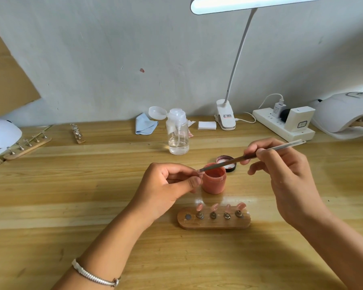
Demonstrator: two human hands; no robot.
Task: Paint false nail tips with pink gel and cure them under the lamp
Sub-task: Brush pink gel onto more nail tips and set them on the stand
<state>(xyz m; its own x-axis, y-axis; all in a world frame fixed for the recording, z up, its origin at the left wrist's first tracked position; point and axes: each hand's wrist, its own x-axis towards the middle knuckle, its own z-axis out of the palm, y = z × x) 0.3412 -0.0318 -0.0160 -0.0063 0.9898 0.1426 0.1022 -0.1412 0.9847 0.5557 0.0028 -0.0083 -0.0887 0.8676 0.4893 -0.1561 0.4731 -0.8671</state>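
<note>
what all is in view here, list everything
wooden stand: 1, brown, near centre
nail tips: 4, pink, on that stand
gel jar: 1, pink, behind the stand
lid: 1, black, behind the jar
pump bottle: 1, clear, centre back
cloth: 1, blue, back
desk lamp: 1, white, back
power strip: 1, white, back right
curing lamps: 2, white, far left, far right
spare stands: 2, wooden, back left
brush: 1, silver, in right hand
left hand: 1, pinching a small tip
right hand: 1, gripping the brush

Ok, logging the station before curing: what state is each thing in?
Gel jar: open
Lid: off, inside up
Pump bottle: cap flipped open, liquid low
Desk lamp: lit
Stand: four pink tips, one slot empty
Left hand: pinches a tip
Right hand: holds the brush
</note>
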